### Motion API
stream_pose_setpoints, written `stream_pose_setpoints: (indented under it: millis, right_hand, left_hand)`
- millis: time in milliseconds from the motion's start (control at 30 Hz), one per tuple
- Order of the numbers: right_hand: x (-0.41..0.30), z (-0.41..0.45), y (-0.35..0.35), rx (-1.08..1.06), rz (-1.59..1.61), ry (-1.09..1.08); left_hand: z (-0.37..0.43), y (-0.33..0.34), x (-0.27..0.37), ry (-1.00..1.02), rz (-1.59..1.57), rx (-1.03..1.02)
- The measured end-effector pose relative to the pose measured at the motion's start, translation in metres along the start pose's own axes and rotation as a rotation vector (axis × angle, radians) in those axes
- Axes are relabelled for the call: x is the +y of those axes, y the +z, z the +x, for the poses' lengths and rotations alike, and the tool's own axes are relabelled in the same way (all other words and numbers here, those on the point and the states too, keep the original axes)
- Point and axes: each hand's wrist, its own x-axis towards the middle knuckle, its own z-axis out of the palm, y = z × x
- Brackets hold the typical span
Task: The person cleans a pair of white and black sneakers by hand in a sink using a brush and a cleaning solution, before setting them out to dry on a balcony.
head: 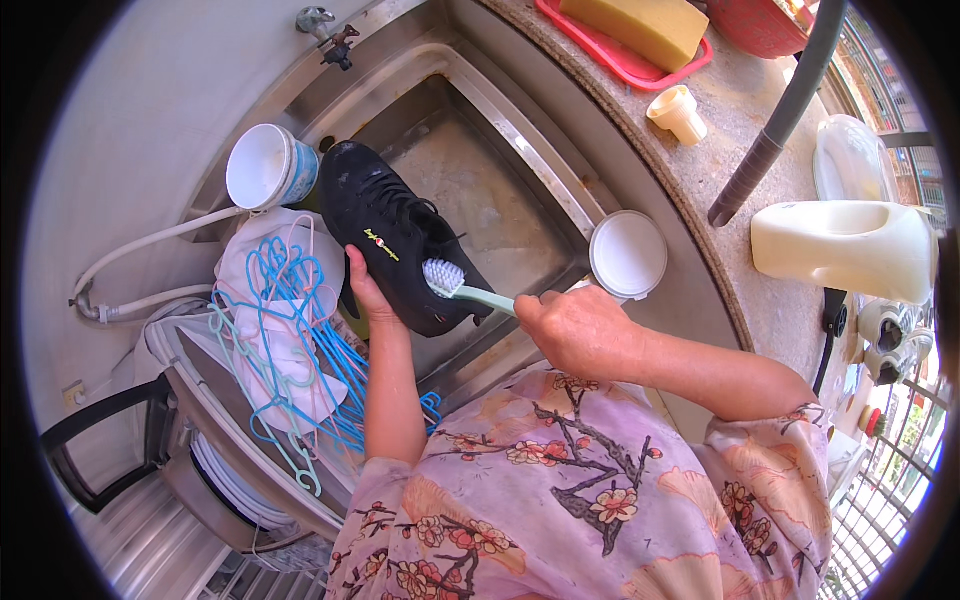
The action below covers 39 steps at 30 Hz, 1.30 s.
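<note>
A black lace-up shoe (375, 217) is held tilted over the stainless steel sink (480, 180), its toe towards the upper left. My left hand (367, 289) grips it from beneath along its side, with the thumb against the upper. My right hand (577, 326) is closed around the pale green handle of a scrub brush (484, 298). The brush's white bristles lie at the shoe's collar opening, near the heel. The shoe's sole and most of my left fingers are hidden.
Blue plastic hangers (292, 330) and white cloth lie on a washing machine (247, 420) at left. A white bucket (259, 169) stands beside the sink, below a tap (330, 37). A white lid (628, 255) rests at the right rim. The counter holds a cream jug (840, 247) and a grey hose (780, 112).
</note>
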Motion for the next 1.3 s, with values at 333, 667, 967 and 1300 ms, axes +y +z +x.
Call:
stream_pose_setpoints:
  millis: [333,667,967,1300]
  right_hand:
    - [0.018,-0.005,0.014,0.106,0.088,-0.097]
    - [0.026,0.051,0.023,0.323,-0.109,-0.06]
    - [0.055,0.058,0.032,0.493,-0.176,0.057]
    - [0.026,0.042,0.048,0.386,0.081,0.099]
  left_hand:
    - [-0.003,0.02,-0.012,-0.095,0.043,0.034]
    - [0.009,0.001,-0.031,-0.209,-0.06,0.044]
    - [0.001,0.038,-0.042,-0.289,0.019,0.023]
    - [-0.003,0.028,-0.021,-0.222,0.032,0.068]
